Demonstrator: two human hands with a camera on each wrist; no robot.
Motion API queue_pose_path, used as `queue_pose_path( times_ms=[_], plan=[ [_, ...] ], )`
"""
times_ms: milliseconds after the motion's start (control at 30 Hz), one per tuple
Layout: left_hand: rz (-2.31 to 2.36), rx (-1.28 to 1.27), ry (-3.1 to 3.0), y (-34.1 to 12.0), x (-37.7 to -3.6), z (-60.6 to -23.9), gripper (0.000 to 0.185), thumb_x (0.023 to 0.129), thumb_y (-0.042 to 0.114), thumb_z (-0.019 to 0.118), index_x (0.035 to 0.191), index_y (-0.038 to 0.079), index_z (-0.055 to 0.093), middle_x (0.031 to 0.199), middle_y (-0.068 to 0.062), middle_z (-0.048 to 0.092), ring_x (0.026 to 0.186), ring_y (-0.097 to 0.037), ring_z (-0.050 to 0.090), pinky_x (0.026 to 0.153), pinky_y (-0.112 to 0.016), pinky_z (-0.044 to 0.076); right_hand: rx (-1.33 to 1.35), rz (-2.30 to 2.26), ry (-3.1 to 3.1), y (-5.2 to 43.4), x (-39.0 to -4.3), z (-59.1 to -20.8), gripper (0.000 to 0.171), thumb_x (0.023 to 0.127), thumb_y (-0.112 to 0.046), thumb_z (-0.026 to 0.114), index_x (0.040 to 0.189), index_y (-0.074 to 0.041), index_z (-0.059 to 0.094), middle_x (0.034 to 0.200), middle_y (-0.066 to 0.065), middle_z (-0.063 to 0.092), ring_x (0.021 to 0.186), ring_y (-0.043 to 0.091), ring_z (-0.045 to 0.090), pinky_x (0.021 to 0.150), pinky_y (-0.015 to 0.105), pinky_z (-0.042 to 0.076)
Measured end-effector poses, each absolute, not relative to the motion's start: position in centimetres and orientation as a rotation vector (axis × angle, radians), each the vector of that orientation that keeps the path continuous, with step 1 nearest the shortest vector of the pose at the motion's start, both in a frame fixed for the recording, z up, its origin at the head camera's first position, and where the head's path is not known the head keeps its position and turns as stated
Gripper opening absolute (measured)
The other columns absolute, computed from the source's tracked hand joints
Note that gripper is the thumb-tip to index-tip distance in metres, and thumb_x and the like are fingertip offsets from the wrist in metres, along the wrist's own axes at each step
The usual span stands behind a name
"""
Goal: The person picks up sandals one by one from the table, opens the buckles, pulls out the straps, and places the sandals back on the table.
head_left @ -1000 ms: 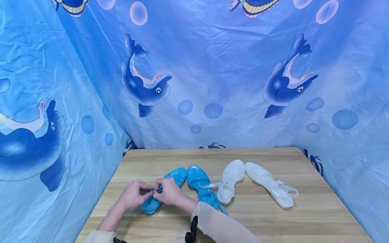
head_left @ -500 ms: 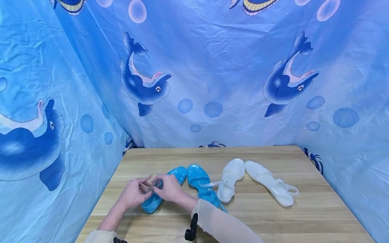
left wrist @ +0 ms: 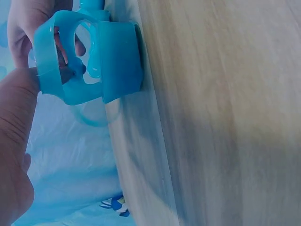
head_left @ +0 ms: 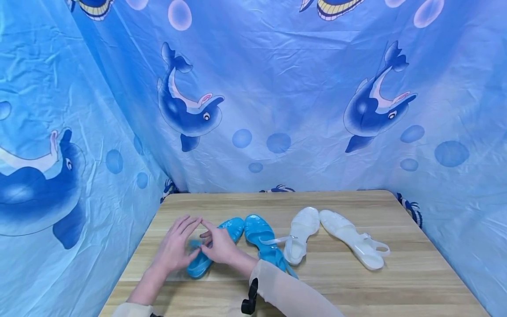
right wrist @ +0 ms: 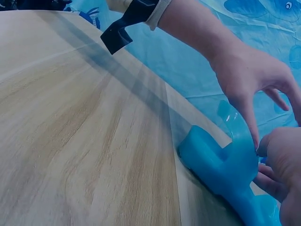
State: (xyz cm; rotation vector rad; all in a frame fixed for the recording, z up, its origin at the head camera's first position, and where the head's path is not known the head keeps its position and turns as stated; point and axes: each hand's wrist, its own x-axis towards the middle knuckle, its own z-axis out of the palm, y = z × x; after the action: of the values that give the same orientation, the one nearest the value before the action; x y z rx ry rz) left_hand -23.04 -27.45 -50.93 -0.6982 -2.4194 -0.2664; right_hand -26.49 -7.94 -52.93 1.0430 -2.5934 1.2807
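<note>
A blue jelly sandal (head_left: 199, 265) lies on the left part of the wooden table (head_left: 336, 290), its heel toward me. Over its ankle strap (left wrist: 49, 56), my right hand (head_left: 222, 246) pinches at the buckle area, with some fingers behind the strap in the right wrist view. My left hand (head_left: 172, 246) has its fingers stretched out past the strap, and its thumb tip touches near the right hand's thumb. The loose strap end is blurred between the hands. A second blue sandal (head_left: 257, 231) lies just right, strap hanging out, partly hidden by my right sleeve.
Two clear-white sandals, one upright (head_left: 305, 222) beside the blue pair and one angled outward (head_left: 352, 242), lie to the right. A blue dolphin-print cloth (head_left: 285, 88) surrounds the table's back and sides. A black wrist strap mount (head_left: 249, 301) sits at my right cuff.
My left fingers have spread and straightened upward and away from the buckle, and the strap end has sprung loose between the hands. My right hand stays at the strap.
</note>
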Motion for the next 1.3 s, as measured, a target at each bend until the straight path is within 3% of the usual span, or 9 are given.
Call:
queue_pose_path(
  times_ms=[100,233,400,667,833,1067,1300],
  plan=[
    [-0.286,-0.721,-2.429,-27.3,-23.0,-51.0,0.079,0.064,0.021,0.101,0.135,0.006,0.070,0.136,-0.012,0.072,0.134,-0.038,0.060,0.127,-0.040,0.036,1.041,1.341,-2.589,-7.7,-26.5,-53.0,0.045,0.097,-0.010,0.077,0.140,-0.007,0.064,0.114,0.007,0.082,0.087,0.000,0.076,0.072,0.008,0.055],
    [-0.368,-0.697,-2.500,-27.2,-22.8,-51.1,0.052,0.070,0.017,0.097,0.119,0.009,0.080,0.120,-0.006,0.079,0.119,-0.031,0.069,0.099,-0.050,0.058,1.018,1.327,-2.633,-7.3,-26.5,-52.8,0.014,0.097,-0.014,0.078,0.110,-0.008,0.078,0.099,0.002,0.082,0.079,-0.006,0.070,0.070,0.007,0.052],
    [-0.511,-0.636,-2.669,-27.2,-22.6,-51.4,0.028,0.082,0.013,0.088,0.109,0.015,0.084,0.104,0.006,0.078,0.102,-0.016,0.070,0.089,-0.042,0.063,1.005,1.265,-2.696,-7.0,-26.2,-52.5,0.013,0.095,-0.024,0.082,0.102,-0.013,0.083,0.092,-0.006,0.081,0.072,-0.012,0.064,0.067,0.006,0.050],
    [-0.630,-0.729,-2.726,-27.5,-23.1,-51.8,0.016,0.089,0.011,0.083,0.103,0.018,0.084,0.097,0.014,0.073,0.098,-0.010,0.063,0.088,-0.037,0.059,0.916,1.262,-2.745,-7.1,-25.8,-52.3,0.007,0.093,-0.024,0.085,0.092,-0.017,0.084,0.083,-0.011,0.079,0.067,-0.013,0.061,0.065,0.007,0.050],
    [-0.718,-0.781,-2.761,-27.7,-23.5,-51.7,0.015,0.089,0.012,0.083,0.099,0.024,0.083,0.098,0.015,0.073,0.098,-0.009,0.065,0.089,-0.037,0.059,0.870,1.349,-2.773,-7.0,-25.5,-52.4,0.006,0.092,-0.021,0.086,0.090,-0.016,0.083,0.079,-0.011,0.077,0.064,-0.011,0.061,0.063,0.009,0.051],
    [-0.786,-0.961,-2.828,-27.9,-24.2,-50.8,0.012,0.093,0.016,0.080,0.105,0.019,0.082,0.101,0.011,0.076,0.096,-0.009,0.072,0.088,-0.035,0.062,0.856,1.394,-2.755,-6.8,-25.3,-52.6,0.004,0.092,-0.016,0.084,0.088,-0.016,0.082,0.079,-0.012,0.076,0.067,-0.010,0.062,0.065,0.010,0.052],
    [-0.846,-0.975,-2.921,-28.1,-24.8,-50.0,0.015,0.095,0.019,0.080,0.109,0.017,0.084,0.101,0.011,0.077,0.095,-0.010,0.072,0.086,-0.033,0.060,0.827,1.446,-2.732,-6.6,-25.2,-52.9,0.005,0.092,-0.015,0.083,0.087,-0.017,0.082,0.081,-0.014,0.075,0.069,-0.011,0.061,0.066,0.010,0.052]
  ],
)
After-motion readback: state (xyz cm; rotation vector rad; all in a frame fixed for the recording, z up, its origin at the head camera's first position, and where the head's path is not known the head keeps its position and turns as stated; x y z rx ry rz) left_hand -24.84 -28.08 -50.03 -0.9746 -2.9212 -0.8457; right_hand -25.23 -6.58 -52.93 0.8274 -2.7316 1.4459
